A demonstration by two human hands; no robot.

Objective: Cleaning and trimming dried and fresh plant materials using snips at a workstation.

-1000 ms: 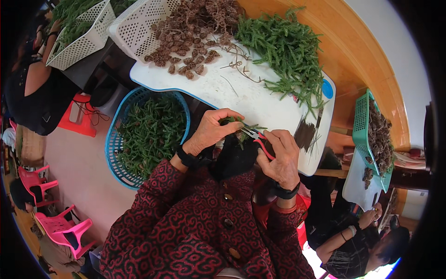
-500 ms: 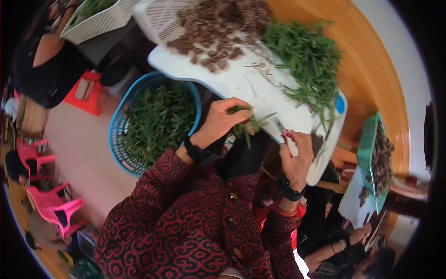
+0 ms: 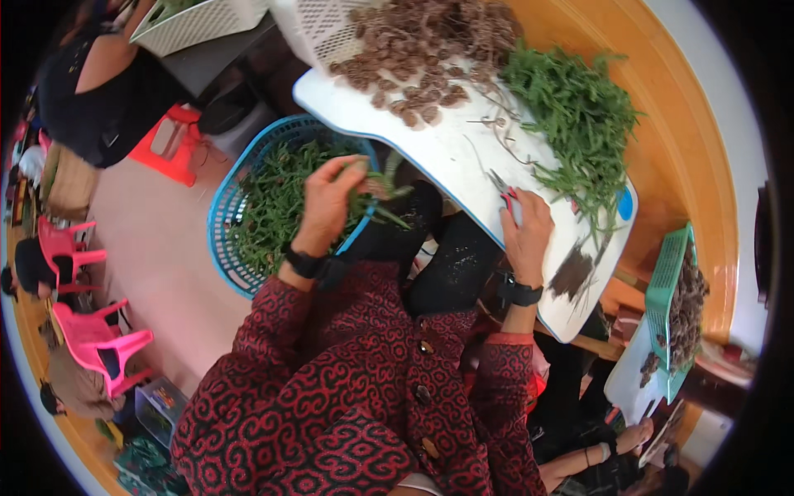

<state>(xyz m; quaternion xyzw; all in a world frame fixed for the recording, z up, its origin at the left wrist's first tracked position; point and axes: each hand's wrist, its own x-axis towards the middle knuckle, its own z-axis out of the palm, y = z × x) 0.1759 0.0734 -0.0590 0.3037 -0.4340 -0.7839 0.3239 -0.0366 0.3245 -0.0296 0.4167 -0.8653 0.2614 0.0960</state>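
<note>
My left hand (image 3: 329, 198) is closed on a green leafy sprig (image 3: 382, 194) with a brownish lump at its base, over the rim of a blue plastic basket (image 3: 217, 236). Similar green sprigs (image 3: 281, 186) fill that basket. In my right hand (image 3: 528, 236) are small red-handled pliers (image 3: 506, 192); their metal jaws point away from me, over a white board (image 3: 447, 165). To the far right of the board lies a heap of loose green sprigs (image 3: 571, 116). Many flat brown discs (image 3: 413, 91) are piled at its far side.
A white slotted basket (image 3: 318, 33) stands behind the board. Thin dark stalks (image 3: 572, 273) lie near its right end. At the right is a green basket (image 3: 668, 285) of brown material. A person (image 3: 103, 107) is at the upper left; pink chairs (image 3: 103, 343) stand at the left.
My left hand has moved left with the sprig, from beside the board to the blue basket. My right hand, still on the pliers, has shifted slightly away from me over the board.
</note>
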